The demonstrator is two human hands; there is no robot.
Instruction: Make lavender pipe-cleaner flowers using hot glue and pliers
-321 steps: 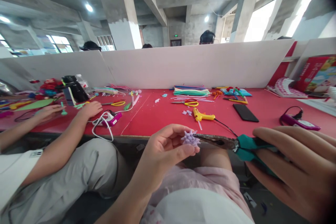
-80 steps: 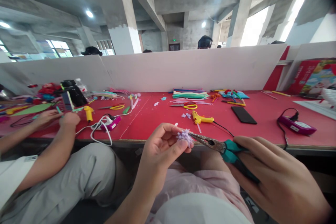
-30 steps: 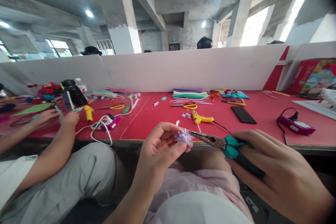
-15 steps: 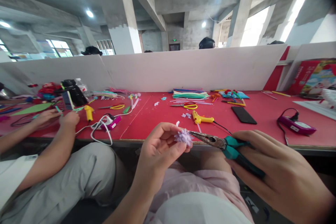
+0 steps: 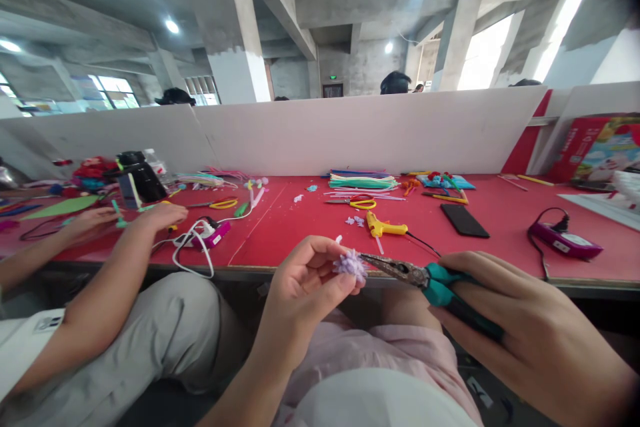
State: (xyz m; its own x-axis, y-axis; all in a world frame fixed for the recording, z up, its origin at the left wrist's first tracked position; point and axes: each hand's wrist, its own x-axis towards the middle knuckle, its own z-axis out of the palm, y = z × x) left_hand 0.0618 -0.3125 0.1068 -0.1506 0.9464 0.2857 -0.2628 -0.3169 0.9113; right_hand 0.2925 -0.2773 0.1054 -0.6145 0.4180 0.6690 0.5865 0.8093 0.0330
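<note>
Between the thumb and fingers of my left hand (image 5: 305, 300) is a small, spiky lilac flower (image 5: 351, 267), seemingly of fuzzy pipe cleaner. My right hand (image 5: 520, 320) is wrapped round the long-nose pliers (image 5: 435, 283), which have teal and black handles and rusty jaws. The jaw tips touch the right edge of the flower, over the table's front edge. Whether they grip a petal is too small to tell. Just beyond my hands lie a yellow glue gun (image 5: 387, 225) and some lilac scraps (image 5: 355, 221).
On the red table (image 5: 300, 233) lie yellow-handled scissors (image 5: 363, 203), a bundle of pipe cleaners (image 5: 363, 180), a black phone (image 5: 465, 220) and a purple power strip (image 5: 567, 239). A white partition (image 5: 350, 133) stands behind. To the left, a co-worker's hands (image 5: 160, 215) handle green pieces.
My hands, the flower and the pliers have hardly moved. The co-worker's nearer hand has reached right, to where the other yellow glue gun stood.
</note>
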